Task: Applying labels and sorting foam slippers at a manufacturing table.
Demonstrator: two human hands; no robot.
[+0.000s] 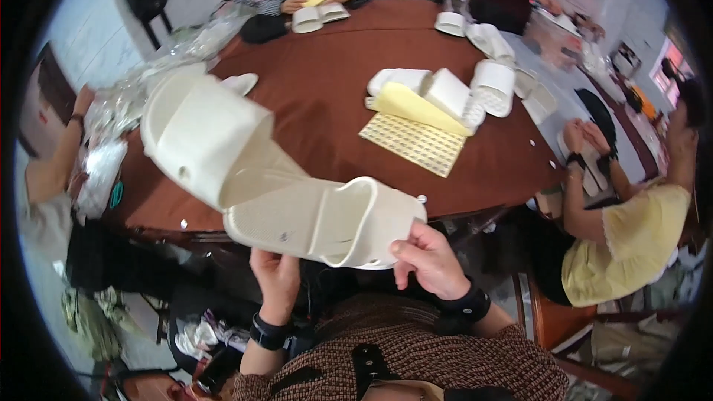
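Note:
In front of me, above the near table edge, are two white slide slippers. My right hand (pixel 433 260) pinches one end of the nearer slipper (pixel 278 215), thumb on top, beside its broad strap. My left hand (pixel 276 282) grips that slipper's other end from below, its fingertips partly hidden behind the sole. The second slipper (pixel 212 122) is raised and tilted at the left, and overlaps the nearer one; what supports it is hidden. A small dark mark shows on the nearer slipper's footbed.
On the brown-covered table (pixel 319 82) lie a sticker sheet (pixel 420 141), a yellow backing sheet (pixel 420 108) and several white slippers (pixel 493 85). Clear plastic bags (pixel 111 111) line the left side. Co-workers sit left, across and right; one across holds a slipper (pixel 307 20).

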